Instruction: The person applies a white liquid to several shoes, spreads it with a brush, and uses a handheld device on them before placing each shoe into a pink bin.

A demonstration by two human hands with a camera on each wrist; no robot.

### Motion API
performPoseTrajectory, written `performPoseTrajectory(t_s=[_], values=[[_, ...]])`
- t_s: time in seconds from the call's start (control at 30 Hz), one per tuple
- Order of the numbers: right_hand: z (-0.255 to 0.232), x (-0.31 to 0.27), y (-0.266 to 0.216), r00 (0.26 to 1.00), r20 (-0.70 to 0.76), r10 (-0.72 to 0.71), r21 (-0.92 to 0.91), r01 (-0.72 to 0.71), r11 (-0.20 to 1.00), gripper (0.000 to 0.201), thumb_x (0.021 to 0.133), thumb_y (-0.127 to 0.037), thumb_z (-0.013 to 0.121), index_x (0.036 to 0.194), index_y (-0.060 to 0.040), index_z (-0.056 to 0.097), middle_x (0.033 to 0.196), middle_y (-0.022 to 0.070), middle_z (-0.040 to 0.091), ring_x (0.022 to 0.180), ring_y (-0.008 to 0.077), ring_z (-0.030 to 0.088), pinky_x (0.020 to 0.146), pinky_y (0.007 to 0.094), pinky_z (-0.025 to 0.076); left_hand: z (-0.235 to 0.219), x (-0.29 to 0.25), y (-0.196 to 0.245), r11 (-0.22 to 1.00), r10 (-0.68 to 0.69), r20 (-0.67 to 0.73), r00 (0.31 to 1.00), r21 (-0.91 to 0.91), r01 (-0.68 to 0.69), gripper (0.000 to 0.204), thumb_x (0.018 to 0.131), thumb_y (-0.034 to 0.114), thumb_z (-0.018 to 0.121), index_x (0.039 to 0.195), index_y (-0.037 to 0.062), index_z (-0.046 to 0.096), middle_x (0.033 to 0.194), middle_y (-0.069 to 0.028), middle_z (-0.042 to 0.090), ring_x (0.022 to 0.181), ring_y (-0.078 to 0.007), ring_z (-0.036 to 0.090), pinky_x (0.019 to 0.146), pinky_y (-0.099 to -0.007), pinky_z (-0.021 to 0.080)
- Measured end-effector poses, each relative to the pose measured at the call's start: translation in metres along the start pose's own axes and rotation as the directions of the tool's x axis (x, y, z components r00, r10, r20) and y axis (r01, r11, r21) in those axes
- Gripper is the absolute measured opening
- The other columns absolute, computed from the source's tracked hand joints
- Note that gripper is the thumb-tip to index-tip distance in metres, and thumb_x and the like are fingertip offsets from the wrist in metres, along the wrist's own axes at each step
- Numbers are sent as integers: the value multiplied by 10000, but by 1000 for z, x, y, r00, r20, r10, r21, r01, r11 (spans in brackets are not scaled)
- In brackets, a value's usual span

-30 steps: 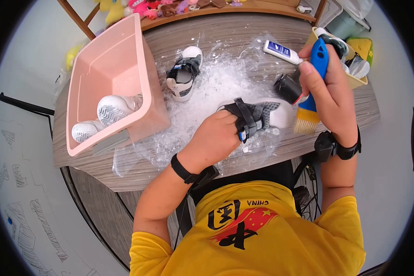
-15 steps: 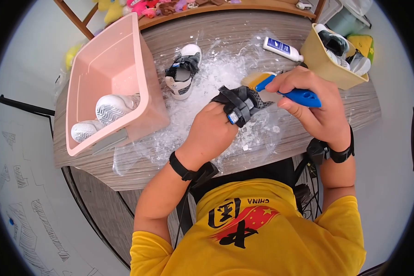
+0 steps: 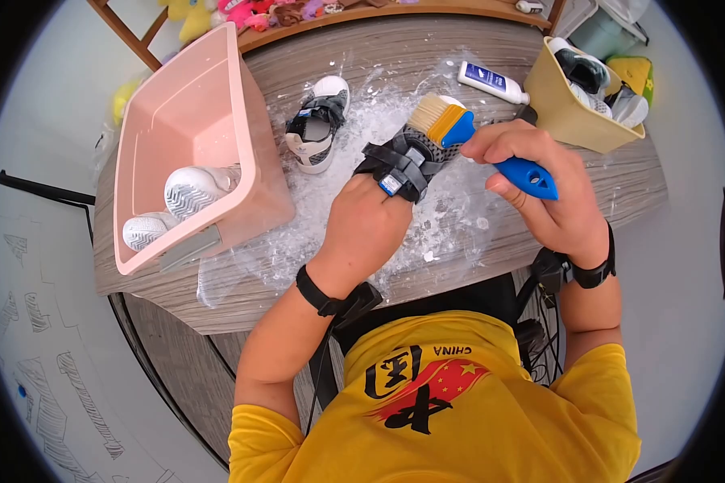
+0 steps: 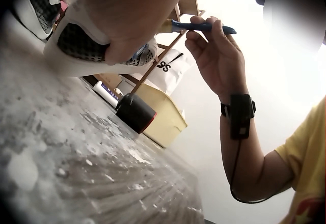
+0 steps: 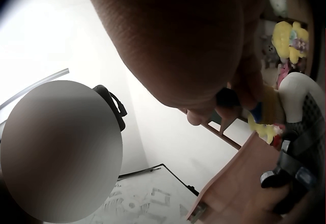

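Observation:
A black-and-grey sneaker with crossed straps and a white sole (image 3: 411,165) is held up by my left hand (image 3: 366,224), whose fingers reach into its opening. In the left wrist view the thumb presses along the sneaker's side (image 4: 81,43). My right hand (image 3: 552,189) grips the blue handle of a paintbrush (image 3: 457,130); its pale bristles lie against the sneaker's toe end. A matching sneaker (image 3: 312,145) stands on the table to the left, its white toe pointing away. White powdery or foamy residue (image 3: 451,233) covers the table under the hands.
A pink bin (image 3: 246,113) holding white shoes (image 3: 197,193) stands at left. Back right are a white bottle with a blue label (image 3: 491,83) and a yellow basket (image 3: 546,101) with shoes. A black cylinder (image 4: 136,113) stands near the basket. Behind runs a wooden shelf (image 3: 395,12) with plush toys.
The brush has swung from upright at the right over to the sneaker's toe, bristles now pointing left. My left hand has shifted slightly left and tilted the sneaker's toe up and away.

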State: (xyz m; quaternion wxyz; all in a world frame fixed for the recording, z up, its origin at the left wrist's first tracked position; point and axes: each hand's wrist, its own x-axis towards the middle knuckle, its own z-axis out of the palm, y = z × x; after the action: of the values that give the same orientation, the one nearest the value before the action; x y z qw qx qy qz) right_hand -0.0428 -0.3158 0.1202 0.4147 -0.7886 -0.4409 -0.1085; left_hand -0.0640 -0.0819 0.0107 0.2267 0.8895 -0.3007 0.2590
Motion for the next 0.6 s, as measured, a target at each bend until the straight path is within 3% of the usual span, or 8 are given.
performPoseTrajectory(t_s=[0.37,0.6], values=[[8,-6,-1,1000,-6,24,13,-24,1000,267,880,-84,696,1103,-56,551,1071,128,673,951,310,665,813,357,532,-2,2,0,998,-63,-28,998,3,63,204,771,74,713,969,47,677,831,-138,638,745,-349,595,665,-436,492],[0,-11,0,997,2,77,34,-77,996,240,913,-136,686,1091,-46,552,1016,109,678,886,239,658,781,317,518,-2,2,-2,997,-72,-35,997,-12,72,181,784,82,705,961,52,677,842,-139,638,753,-351,599,655,-437,494]])
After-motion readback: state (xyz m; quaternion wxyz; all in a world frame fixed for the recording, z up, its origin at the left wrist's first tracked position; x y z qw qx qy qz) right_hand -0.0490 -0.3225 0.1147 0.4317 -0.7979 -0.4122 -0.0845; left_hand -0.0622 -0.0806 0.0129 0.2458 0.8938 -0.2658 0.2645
